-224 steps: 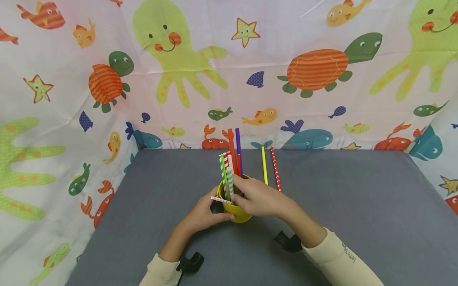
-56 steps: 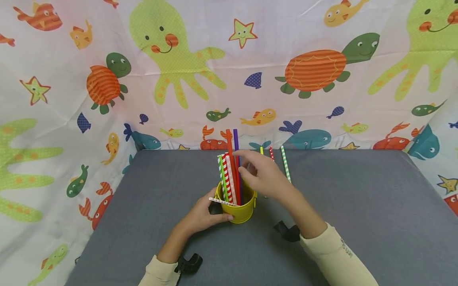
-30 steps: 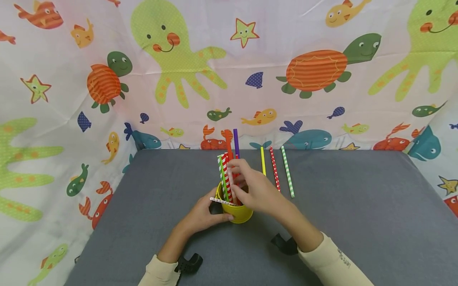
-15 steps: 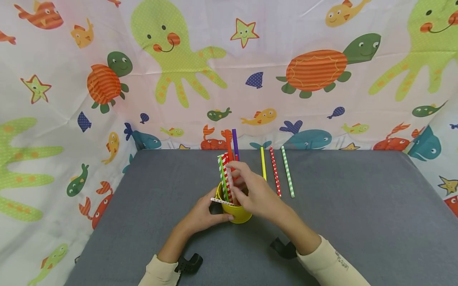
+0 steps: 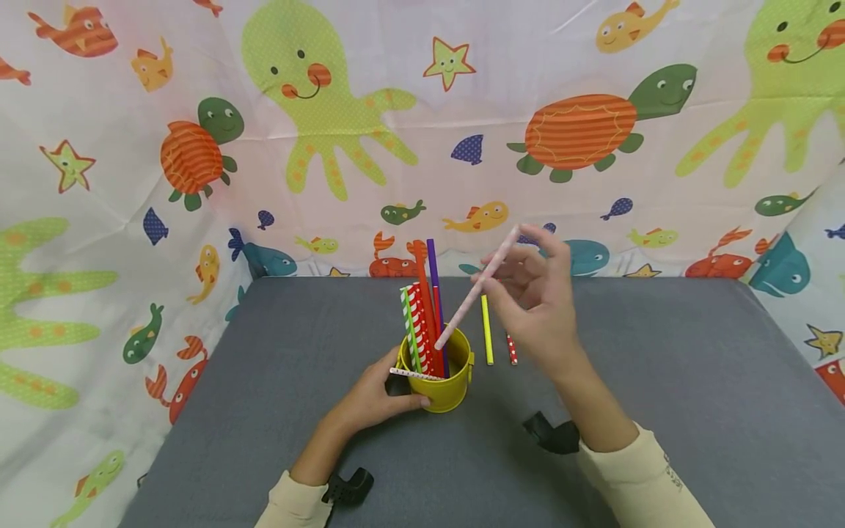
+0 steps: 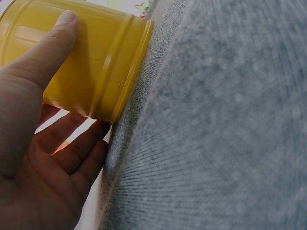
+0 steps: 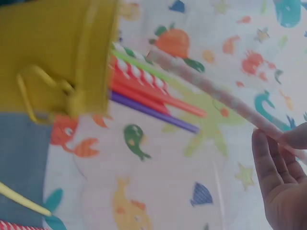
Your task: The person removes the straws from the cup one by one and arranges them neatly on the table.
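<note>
My left hand (image 5: pixel 376 396) grips the side of a small yellow bucket (image 5: pixel 444 396), thumb at the front. In the left wrist view the thumb lies along the yellow bucket (image 6: pixel 96 62) and the other fingers are at its far side. A pale pink paper straw (image 5: pixel 462 310) is pinched by my right hand (image 5: pixel 544 312), tilted, its lower end over the bucket's opening. Several straws lean inside the bucket: green-striped, red-and-white striped (image 5: pixel 417 323), red (image 5: pixel 425 293) and purple (image 5: pixel 432 264). A short white stick with dark dots (image 5: pixel 412 374) crosses the front rim.
Behind the bucket, to its right, a yellow straw (image 5: pixel 487 334) and a red dotted straw (image 5: pixel 512 352) lie on the grey table (image 5: pixel 317 323); my right hand partly covers them. A sea-animal curtain (image 5: pixel 462 103) stands at the back and left.
A green-striped straw went from the bucket to the table and is now hidden behind my right hand. The pale pink straw has since been lifted up and right. My left hand stays put.
</note>
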The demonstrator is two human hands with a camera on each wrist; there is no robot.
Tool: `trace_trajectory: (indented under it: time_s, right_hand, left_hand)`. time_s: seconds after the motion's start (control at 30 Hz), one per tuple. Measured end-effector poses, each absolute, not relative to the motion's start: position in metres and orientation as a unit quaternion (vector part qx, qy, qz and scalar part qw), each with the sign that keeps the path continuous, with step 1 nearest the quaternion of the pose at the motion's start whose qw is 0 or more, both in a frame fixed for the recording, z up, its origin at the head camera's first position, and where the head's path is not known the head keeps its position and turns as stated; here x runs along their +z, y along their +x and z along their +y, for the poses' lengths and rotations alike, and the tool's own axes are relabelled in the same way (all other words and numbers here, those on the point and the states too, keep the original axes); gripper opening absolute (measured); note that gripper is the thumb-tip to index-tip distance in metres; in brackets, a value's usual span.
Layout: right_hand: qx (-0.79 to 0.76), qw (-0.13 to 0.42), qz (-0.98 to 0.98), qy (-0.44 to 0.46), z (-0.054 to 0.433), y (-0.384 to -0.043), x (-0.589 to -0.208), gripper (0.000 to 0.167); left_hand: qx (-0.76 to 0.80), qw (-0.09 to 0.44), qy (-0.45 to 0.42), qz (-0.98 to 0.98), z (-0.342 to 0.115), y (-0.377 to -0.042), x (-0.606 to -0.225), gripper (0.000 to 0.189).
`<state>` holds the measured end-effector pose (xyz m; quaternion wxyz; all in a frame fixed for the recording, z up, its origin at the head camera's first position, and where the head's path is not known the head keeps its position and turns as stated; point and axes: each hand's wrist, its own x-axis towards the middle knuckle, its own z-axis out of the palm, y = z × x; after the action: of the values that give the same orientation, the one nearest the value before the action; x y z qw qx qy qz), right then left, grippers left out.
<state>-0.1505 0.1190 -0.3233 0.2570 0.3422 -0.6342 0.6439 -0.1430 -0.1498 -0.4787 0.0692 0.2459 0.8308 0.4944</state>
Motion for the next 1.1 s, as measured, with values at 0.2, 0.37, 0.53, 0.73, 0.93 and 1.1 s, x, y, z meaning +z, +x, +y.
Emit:
trace_trajectory:
  time_s: [0.2,0.37,0.53,0.73,0.93,1.1]
  right_hand:
    - [0.686,0.243,-0.611,0.311,0.147,-0.166,-0.308,0.070]
    - [0.682,0.203,-0.655,0.253,0.169,-0.184,-0.307,0.072]
    - [0.614,0.154,-0.752,0.186,0.184,-0.197,-0.319,0.074]
    - [0.592,0.087,-0.794,0.109,0.196,-0.214,-0.343,0.059]
    - [0.562,0.063,-0.824,0.038,0.211,-0.229,-0.372,0.033]
    - [0.510,0.035,-0.860,0.010,0.223,-0.238,-0.393,0.027]
  left_hand:
    - [0.496,0.080,0.236,0.831,-0.150,-0.144,-0.479,0.088]
    - [0.498,0.084,0.234,0.831,-0.150,-0.146,-0.478,0.087]
    - [0.500,0.083,0.239,0.828,-0.151,-0.145,-0.477,0.087]
    - [0.500,0.075,0.247,0.827,-0.151,-0.144,-0.478,0.087]
    - [0.500,0.076,0.247,0.827,-0.150,-0.144,-0.478,0.086]
    - [0.501,0.076,0.248,0.826,-0.151,-0.144,-0.479,0.086]
